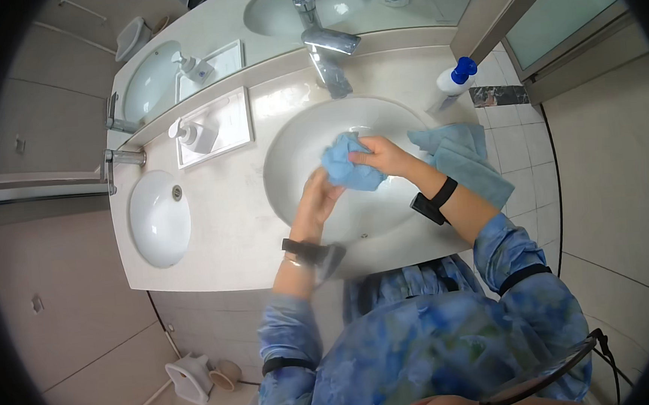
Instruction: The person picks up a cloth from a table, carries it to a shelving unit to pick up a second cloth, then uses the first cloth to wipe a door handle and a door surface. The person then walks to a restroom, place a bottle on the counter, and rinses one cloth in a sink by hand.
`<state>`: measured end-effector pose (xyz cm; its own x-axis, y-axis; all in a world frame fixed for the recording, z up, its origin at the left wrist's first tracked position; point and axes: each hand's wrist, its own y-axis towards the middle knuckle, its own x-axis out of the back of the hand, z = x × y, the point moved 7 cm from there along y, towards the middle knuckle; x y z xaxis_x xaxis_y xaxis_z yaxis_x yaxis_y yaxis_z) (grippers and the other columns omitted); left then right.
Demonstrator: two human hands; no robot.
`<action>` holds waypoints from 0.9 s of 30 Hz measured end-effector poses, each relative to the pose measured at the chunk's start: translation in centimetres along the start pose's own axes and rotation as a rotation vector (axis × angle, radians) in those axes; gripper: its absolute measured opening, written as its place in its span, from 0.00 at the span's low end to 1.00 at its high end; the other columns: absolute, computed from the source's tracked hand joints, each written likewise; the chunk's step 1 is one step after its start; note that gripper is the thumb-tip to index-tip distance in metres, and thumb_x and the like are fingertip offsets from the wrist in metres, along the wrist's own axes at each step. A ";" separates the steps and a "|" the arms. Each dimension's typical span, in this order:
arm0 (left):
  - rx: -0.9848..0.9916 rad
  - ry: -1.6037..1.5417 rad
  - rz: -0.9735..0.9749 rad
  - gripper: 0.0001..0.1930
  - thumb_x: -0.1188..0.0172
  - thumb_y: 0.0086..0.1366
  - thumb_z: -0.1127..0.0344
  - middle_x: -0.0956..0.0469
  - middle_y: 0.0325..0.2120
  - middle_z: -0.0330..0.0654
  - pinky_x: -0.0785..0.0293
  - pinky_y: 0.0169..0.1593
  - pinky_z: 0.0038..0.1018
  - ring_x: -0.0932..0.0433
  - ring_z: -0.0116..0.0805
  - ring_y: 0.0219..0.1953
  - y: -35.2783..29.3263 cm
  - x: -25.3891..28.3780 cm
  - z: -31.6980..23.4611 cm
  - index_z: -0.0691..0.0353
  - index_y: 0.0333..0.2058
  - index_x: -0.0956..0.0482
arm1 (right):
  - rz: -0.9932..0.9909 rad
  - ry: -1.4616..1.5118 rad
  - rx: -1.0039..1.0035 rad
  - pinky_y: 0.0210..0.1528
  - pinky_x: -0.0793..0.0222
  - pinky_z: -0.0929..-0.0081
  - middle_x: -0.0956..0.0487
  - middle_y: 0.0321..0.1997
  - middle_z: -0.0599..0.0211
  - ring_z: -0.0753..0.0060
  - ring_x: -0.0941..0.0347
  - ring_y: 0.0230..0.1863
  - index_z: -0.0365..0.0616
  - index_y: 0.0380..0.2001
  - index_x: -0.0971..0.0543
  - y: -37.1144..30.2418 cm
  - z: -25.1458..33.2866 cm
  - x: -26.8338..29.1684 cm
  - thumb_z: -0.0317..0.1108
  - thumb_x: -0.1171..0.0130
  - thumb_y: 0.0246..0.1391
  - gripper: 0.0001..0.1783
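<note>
A bunched light-blue cloth (348, 167) is between my two hands, above the bowl of the large white oval sink (283, 153). My right hand (383, 157) grips it from the right, its thumb pressed on top. From the lower left my left hand (321, 191) clasps the cloth's left side; some of its fingers are hidden. A second, larger blue cloth (468, 158) lies folded over the sink's right rim and the counter, beside my right forearm. Behind the sink stands a chrome faucet (326, 59). Whether water is running cannot be made out.
A white pump bottle (198, 137) sits in a white tray (236, 118) at the back left. A smaller sink (161, 229) with a wall-side tap (122, 158) is far left. A blue-capped white bottle (453, 84) stands back right. A mirror (267, 30) rises behind the counter.
</note>
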<state>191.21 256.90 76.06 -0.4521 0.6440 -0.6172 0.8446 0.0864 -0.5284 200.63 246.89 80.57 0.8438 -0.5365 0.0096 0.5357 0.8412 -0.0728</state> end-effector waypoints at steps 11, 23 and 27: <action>-0.203 0.142 -0.131 0.25 0.61 0.63 0.49 0.34 0.45 0.43 0.34 0.46 0.26 0.34 0.31 0.47 1.5 -1.8 -0.1 0.61 0.52 0.41 | -0.412 -0.494 -0.137 0.24 0.36 0.60 0.26 0.20 0.49 0.49 0.30 0.23 0.34 0.17 0.27 2.0 0.4 0.0 0.55 0.54 0.49 0.29; -0.151 0.148 -0.056 0.28 0.66 0.63 0.46 0.35 0.47 0.45 0.37 0.51 0.31 0.35 0.36 0.50 2.9 0.4 0.8 0.65 0.51 0.41 | -0.324 -0.827 -0.160 0.30 0.33 0.61 0.26 0.21 0.50 0.50 0.29 0.26 0.37 0.16 0.25 0.7 -1.3 -2.9 0.51 0.62 0.53 0.28; -0.187 0.228 -0.255 0.26 0.65 0.63 0.47 0.30 0.42 0.45 0.33 0.48 0.30 0.29 0.36 0.42 2.3 0.2 2.8 0.63 0.48 0.36 | -0.382 -0.915 -0.077 0.27 0.35 0.60 0.27 0.19 0.50 0.51 0.30 0.22 0.36 0.14 0.26 2.0 -0.9 -1.8 0.46 0.61 0.53 0.26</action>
<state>192.24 255.10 73.09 -0.5964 0.7348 -0.3230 0.7607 0.3889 -0.5198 200.18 249.45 79.55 0.3313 -0.4851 0.8092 0.8002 0.5989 0.0314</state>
